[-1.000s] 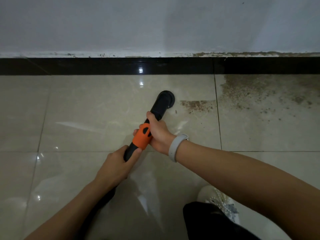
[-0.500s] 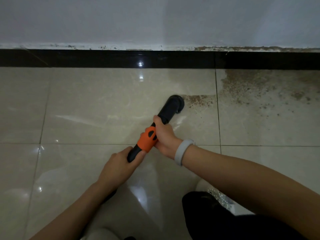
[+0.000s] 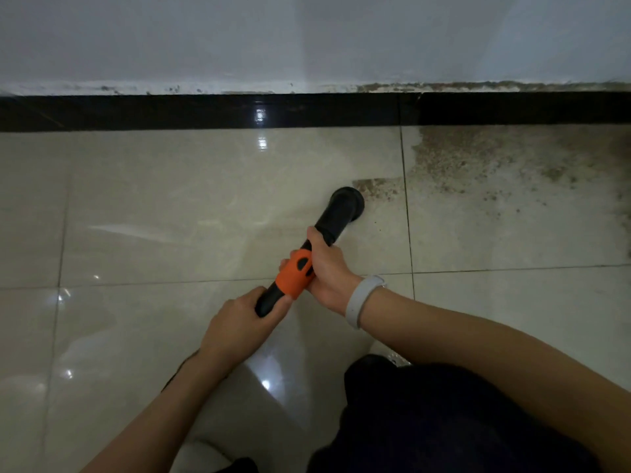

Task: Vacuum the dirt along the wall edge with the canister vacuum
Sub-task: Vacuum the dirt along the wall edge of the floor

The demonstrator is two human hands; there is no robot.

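Note:
A black vacuum wand with an orange collar [image 3: 293,278] slants across the glossy floor tiles, and its round black nozzle [image 3: 345,203] sits on the floor at the left end of a small brown dirt patch [image 3: 379,187]. My right hand [image 3: 326,268] grips the wand around the orange collar. My left hand [image 3: 240,324] grips the black tube lower down. A wider spread of brown dirt [image 3: 495,165] covers the tile to the right, up to the black baseboard [image 3: 205,112]. The canister itself is out of sight.
A white wall [image 3: 307,39] rises above the baseboard, with grime along its bottom edge at the right. My dark-clothed knee [image 3: 426,414] is at the bottom right. A pale watch band [image 3: 360,300] wraps my right wrist. Cream tiles extend to the left.
The nozzle has slid to the right across the tile and now touches the left end of the small dirt patch. Both hands kept their grip on the wand.

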